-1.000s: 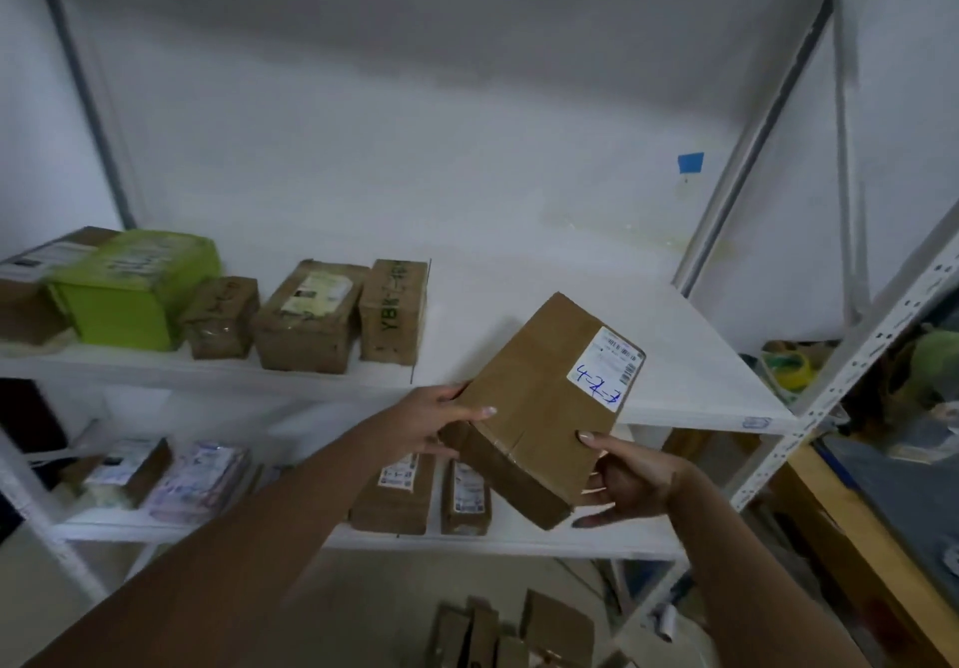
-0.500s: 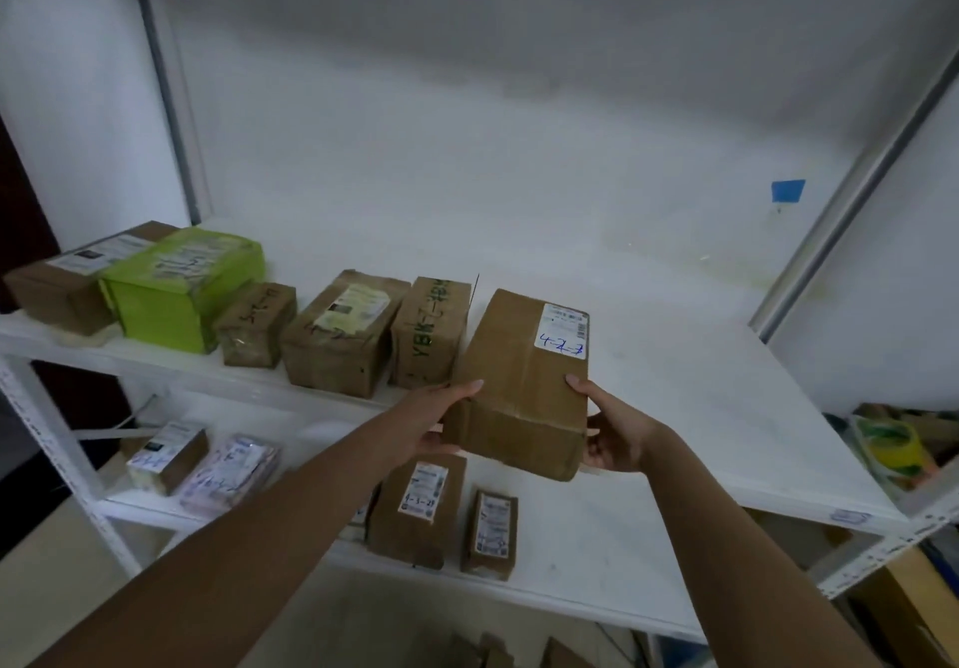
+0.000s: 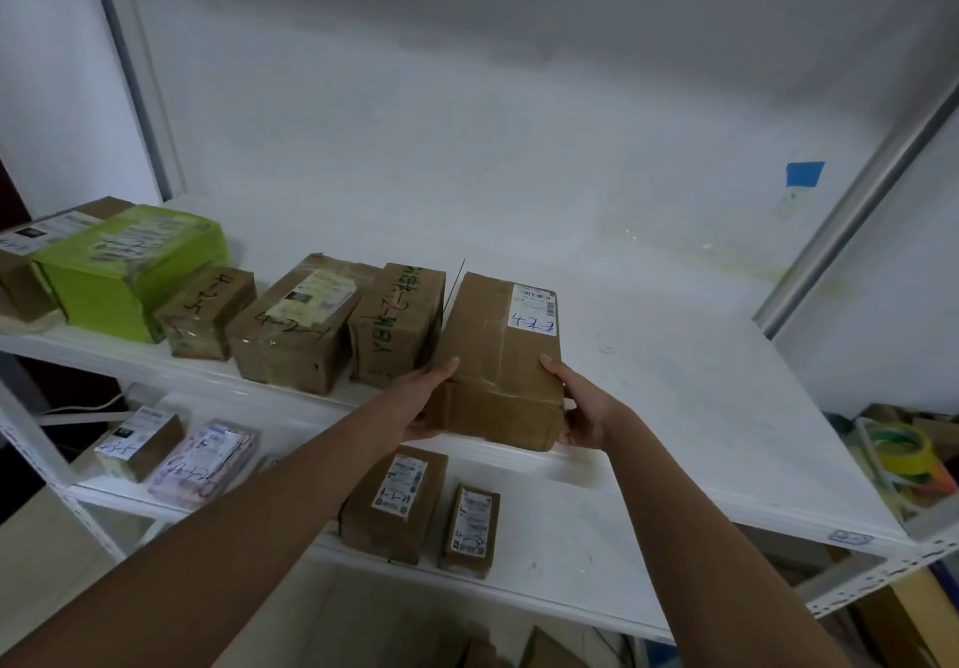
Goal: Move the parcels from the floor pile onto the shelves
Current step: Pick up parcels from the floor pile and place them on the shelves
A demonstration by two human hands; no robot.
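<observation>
The brown cardboard parcel (image 3: 501, 356) is a long plain box. Its top is creased and taped along the seam, and a single white barcode label at its far right corner carries blue handwritten digits. It lies lengthwise at the front of the upper shelf (image 3: 700, 408), with its near end out over the edge. I cannot tell whether its weight rests on the board.

The left hand (image 3: 418, 400) holds the near left corner, thumb on the top edge and the other fingers wrapped beneath. The right hand (image 3: 581, 408) holds the near right corner the same way. Both sets of fingers are clamped on the parcel.

At 9 o'clock from it, five parcels stand in a row on the same shelf:
- a box with green lettering (image 3: 399, 320), just beside the parcel
- a labelled brown box (image 3: 301, 325)
- a small brown box (image 3: 207, 309)
- a lime-green parcel (image 3: 124, 263)
- a brown box cut off by the frame edge (image 3: 21, 273)

The lower shelf (image 3: 560, 553), from 6 to 8 o'clock, carries four:
- two labelled brown boxes, one tall (image 3: 397, 501) and one narrow (image 3: 469, 527)
- a pale flat mailer (image 3: 207, 460)
- a squat box (image 3: 140, 442)

One blue tape square (image 3: 804, 173) sits on the wall at 2 o'clock. Tape rolls (image 3: 903, 452) lie beyond the shelf at 3 o'clock.
</observation>
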